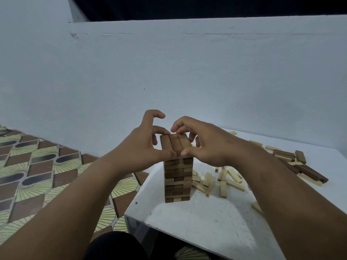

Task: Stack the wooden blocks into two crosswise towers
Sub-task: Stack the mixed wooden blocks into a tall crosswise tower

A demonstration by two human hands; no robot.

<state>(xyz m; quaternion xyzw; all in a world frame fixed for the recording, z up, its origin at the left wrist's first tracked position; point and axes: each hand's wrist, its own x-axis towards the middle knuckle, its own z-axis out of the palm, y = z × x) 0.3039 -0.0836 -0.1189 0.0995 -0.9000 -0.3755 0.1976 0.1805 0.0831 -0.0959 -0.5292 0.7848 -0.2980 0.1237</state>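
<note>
I am squaring up the top layer of the tower [178,175], which is standing near the left edge of the tabletop [206,222]. My left hand [144,147] is curling around the tower's top from the left, thumb pressing the near end of the top blocks [175,144] and one fingertip touching their far end, the other fingers arching free above. My right hand [202,141] is pinching the same layer from the right, thumb on the near end, fingertips on the far end. Neither hand is lifting a block; both are nudging three dark ones into line.

The tower is looking tall and narrow, so I am judging the main risk to be a sideways push: if one hand is pressing harder than the other, the top layers could be sliding off or the whole stack toppling to the right into the loose pale blocks [216,181] lying just beside its base. Pulling my hands away unevenly could be dragging a block with them. More dark blocks [304,167] are lying well to the tower's right, and I am seeing no second tower yet.
</note>
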